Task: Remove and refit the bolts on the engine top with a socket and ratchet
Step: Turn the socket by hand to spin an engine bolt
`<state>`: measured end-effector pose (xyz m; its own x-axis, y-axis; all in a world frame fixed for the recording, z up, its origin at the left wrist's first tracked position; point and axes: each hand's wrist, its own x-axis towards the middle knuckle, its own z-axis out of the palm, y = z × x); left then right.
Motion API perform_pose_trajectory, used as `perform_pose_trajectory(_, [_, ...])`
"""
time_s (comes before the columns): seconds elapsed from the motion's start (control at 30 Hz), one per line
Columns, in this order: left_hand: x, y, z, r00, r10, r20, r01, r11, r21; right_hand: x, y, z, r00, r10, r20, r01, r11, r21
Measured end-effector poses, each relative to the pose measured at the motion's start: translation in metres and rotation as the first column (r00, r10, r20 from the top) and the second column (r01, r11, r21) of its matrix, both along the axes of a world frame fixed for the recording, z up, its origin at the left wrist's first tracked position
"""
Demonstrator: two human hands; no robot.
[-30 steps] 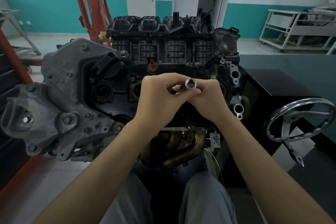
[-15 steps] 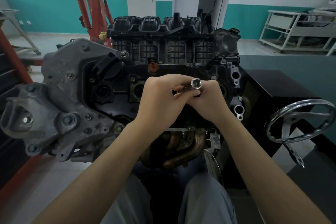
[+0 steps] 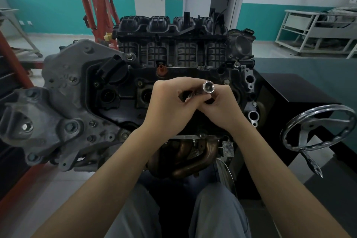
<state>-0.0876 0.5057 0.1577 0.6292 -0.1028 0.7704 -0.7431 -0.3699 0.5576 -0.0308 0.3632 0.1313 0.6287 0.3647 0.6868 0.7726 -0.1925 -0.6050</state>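
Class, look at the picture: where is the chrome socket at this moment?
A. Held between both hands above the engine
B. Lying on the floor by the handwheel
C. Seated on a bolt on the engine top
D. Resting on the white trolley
A: the socket sits in the grip of the left hand and right hand, its open end up, above the engine top.

Auto workshop, engine (image 3: 173,75) on stand, red hoist (image 3: 96,2)
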Motion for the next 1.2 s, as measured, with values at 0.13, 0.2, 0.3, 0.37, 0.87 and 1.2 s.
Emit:
perform_pose_trajectory(0.13, [0.0008,0.0015,-0.0014,0.972,-0.214,-0.094,0.202,0.972,-0.118,-0.0015,-0.0012,0.0006,0.999,0.008,-0.036,-0.008,1.0,0.002])
perform_pose_trajectory(0.2, [0.0017,0.0013,-0.0019,0.977,-0.198,-0.085,0.188,0.976,-0.114,0.0004,-0.0018,-0.0005,0.999,-0.007,-0.049,0.008,1.0,0.011])
perform_pose_trajectory(0.3, [0.0019,0.0012,-0.0022,0.995,-0.092,-0.036,0.087,0.99,-0.109,0.0016,-0.0008,-0.0017,0.999,-0.014,-0.042,0.015,1.0,0.025])
perform_pose_trajectory(0.37, [0.0017,0.001,-0.0032,0.997,-0.073,-0.017,0.071,0.993,-0.097,0.0003,-0.0003,-0.001,1.0,-0.006,-0.026,0.007,1.0,0.029])
perform_pose_trajectory(0.87, [-0.0014,0.0,0.0013,0.999,-0.052,-0.014,0.051,0.998,-0.041,-0.0024,-0.0002,0.0002,1.0,0.022,-0.008,-0.022,1.0,0.017])
perform_pose_trajectory(1.2, [0.0026,-0.0016,-0.0006,0.999,0.043,0.02,-0.043,0.999,-0.026,0.0,-0.0015,-0.0006,0.999,-0.015,-0.04,0.017,0.999,0.035])
